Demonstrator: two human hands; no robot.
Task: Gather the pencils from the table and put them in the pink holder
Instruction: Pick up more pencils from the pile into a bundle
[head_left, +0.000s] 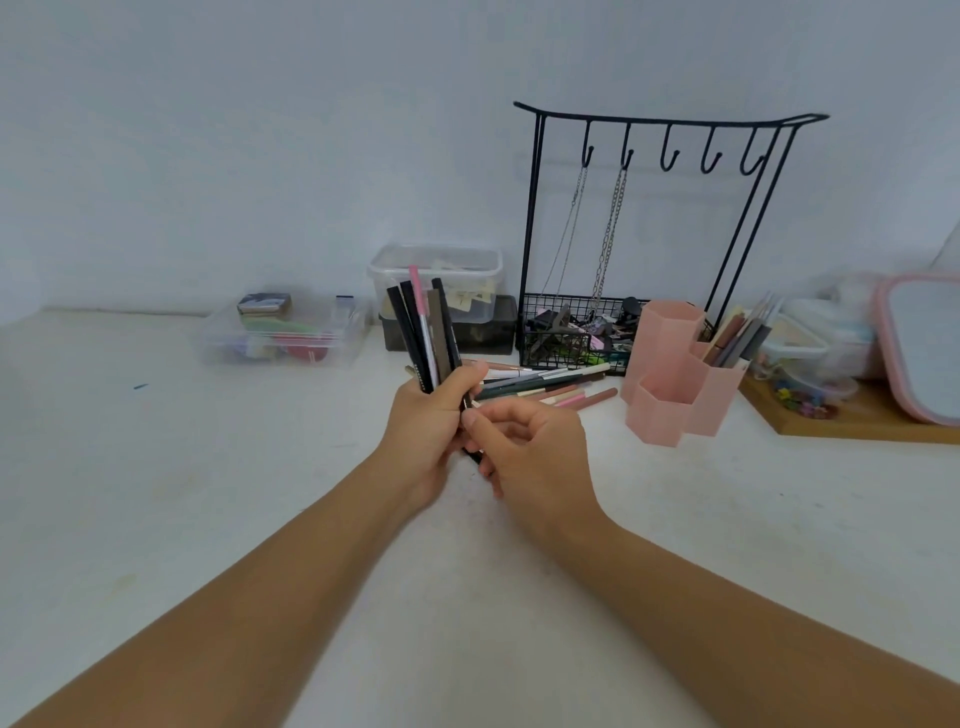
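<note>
My left hand (434, 415) grips an upright bundle of pencils (423, 332), mostly black and brown with one pink and white. My right hand (524, 447) sits just right of it, its fingers curled round the bundle's lower ends. Several loose pencils (545, 387), green, pink, brown and cream, lie on the white table (208, 493) behind my hands. The pink holder (675, 374), made of hexagonal compartments, stands to the right; its right compartment holds several pencils (743, 332).
A black wire rack (660, 208) with hooks, chains and a basket stands behind the loose pencils. Clear plastic boxes (291, 332) sit at the back left and centre. A wooden tray (857, 421) with a pink-framed mirror (919, 343) is at the far right.
</note>
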